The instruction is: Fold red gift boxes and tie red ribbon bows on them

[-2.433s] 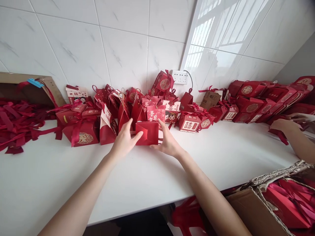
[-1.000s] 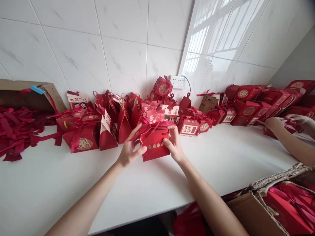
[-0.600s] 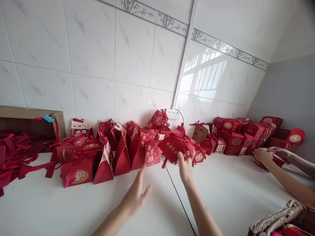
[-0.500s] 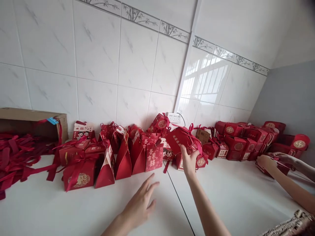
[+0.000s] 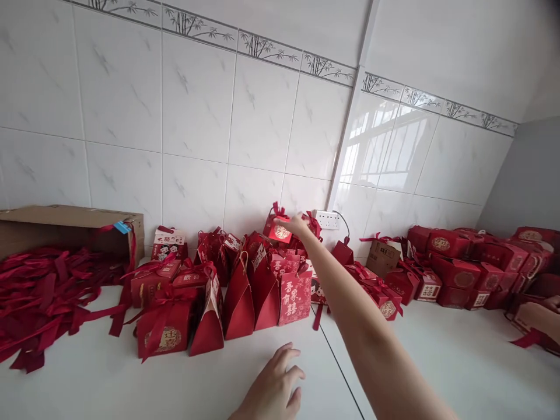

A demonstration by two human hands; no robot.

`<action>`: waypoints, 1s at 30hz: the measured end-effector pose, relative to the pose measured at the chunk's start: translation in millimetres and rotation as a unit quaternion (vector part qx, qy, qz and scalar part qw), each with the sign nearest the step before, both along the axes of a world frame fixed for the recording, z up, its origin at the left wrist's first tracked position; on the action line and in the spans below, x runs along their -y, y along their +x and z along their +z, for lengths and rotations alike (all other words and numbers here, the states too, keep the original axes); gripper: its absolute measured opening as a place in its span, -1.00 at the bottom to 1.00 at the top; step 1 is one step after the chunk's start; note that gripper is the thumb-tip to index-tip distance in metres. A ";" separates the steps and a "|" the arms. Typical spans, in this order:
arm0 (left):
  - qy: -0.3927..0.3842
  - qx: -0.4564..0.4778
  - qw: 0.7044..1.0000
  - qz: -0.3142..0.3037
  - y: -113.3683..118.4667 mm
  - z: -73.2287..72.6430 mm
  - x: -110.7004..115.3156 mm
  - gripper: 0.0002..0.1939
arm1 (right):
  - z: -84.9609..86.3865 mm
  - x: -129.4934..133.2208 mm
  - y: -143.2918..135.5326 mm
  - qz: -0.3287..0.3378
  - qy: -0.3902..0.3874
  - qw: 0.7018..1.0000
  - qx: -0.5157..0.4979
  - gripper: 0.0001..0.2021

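Observation:
My right hand (image 5: 298,225) reaches far over the table to the top of a pile by the wall. Its fingers are closed on a small red gift box (image 5: 280,232) with a gold emblem and a ribbon bow. Just behind the hand, another red box (image 5: 312,224) is partly covered by it. My left hand (image 5: 276,382) hovers low over the white tabletop with fingers loosely bent and apart, holding nothing. Nearest to it stands a red patterned box (image 5: 296,297) with white characters, beside several triangular red boxes (image 5: 238,306).
At left, red ribbons (image 5: 39,291) spill from a cardboard box (image 5: 74,214). More red boxes (image 5: 455,271) are stacked at right, where a co-worker's hand (image 5: 537,318) is at the edge. A white power strip (image 5: 326,219) sits against the tiled wall.
My right hand has carried the red gift box back and left onto the pile. My left hand stays low, open. The view has shifted left, so the co-worker is mostly out of frame.

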State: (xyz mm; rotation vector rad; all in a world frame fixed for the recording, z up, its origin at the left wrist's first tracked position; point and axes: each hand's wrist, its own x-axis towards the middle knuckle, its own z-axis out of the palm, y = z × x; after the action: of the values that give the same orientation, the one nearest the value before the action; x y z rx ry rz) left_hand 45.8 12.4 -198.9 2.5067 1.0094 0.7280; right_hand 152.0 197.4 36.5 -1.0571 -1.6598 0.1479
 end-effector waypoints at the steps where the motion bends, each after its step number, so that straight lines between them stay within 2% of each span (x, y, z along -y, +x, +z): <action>1: 0.001 0.001 1.000 0.002 -0.4 -0.7 -0.2 -0.68 | 9.7 3.4 -3.2 -0.006 -0.015 1.000 -0.010 0.00; 3: -0.001 -0.004 1.000 0.003 -0.5 -0.5 -0.1 -0.69 | 24.7 22.5 -5.9 -0.010 0.002 1.000 -0.022 -0.15; 5: -0.006 -0.010 1.000 0.003 -0.3 1.9 0.9 -0.70 | 31.4 53.1 -4.7 -0.005 0.072 0.997 -0.025 -0.44; 8: -0.012 -0.021 1.000 0.008 -1.1 7.6 2.6 -0.71 | 21.6 101.2 4.6 -0.015 0.138 0.990 0.000 -0.76; 10: -0.013 -0.022 1.000 0.008 -2.6 10.3 3.2 -0.72 | 1.0 123.4 16.9 -0.032 0.131 0.991 0.010 -0.83; 12: -0.012 -0.014 1.000 0.008 -4.6 11.3 3.3 -0.72 | -29.2 135.3 33.2 -0.067 0.110 0.992 -0.009 -0.80; 14: -0.009 0.002 1.000 0.012 -6.6 11.0 2.8 -0.72 | -64.0 140.1 50.5 -0.115 0.081 0.989 -0.044 -0.77; 17: 0.002 0.016 1.000 0.018 -8.7 10.4 1.4 -0.73 | -112.1 143.4 70.7 -0.138 0.040 0.988 -0.058 -0.73; 19: 0.008 0.015 1.000 0.017 -9.3 10.0 0.4 -0.74 | -135.6 145.9 78.5 -0.138 0.028 0.989 -0.053 -0.73; 21: 0.013 0.022 1.000 0.015 -9.6 9.4 -0.2 -0.75 | -150.6 147.1 83.5 -0.140 0.019 0.989 -0.053 -0.71; 23: 0.021 0.032 0.999 0.015 -10.1 8.5 -0.3 -0.76 | -156.8 143.9 88.7 -0.150 0.006 0.987 -0.063 -0.70; 25: 0.032 0.032 0.999 0.017 -10.8 7.7 0.0 -0.75 | -154.3 134.3 96.1 -0.170 -0.013 0.982 -0.083 -0.70; 30: 0.053 0.026 0.998 0.019 -12.0 4.0 -1.2 -0.75 | -123.1 83.7 122.8 -0.224 -0.082 0.963 -0.129 -0.76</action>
State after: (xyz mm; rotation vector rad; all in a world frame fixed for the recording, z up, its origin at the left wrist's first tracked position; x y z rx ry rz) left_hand 33.8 13.5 -195.0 2.5506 1.0274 0.8756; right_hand 274.8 113.7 -86.7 -1.4492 -1.1580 0.1208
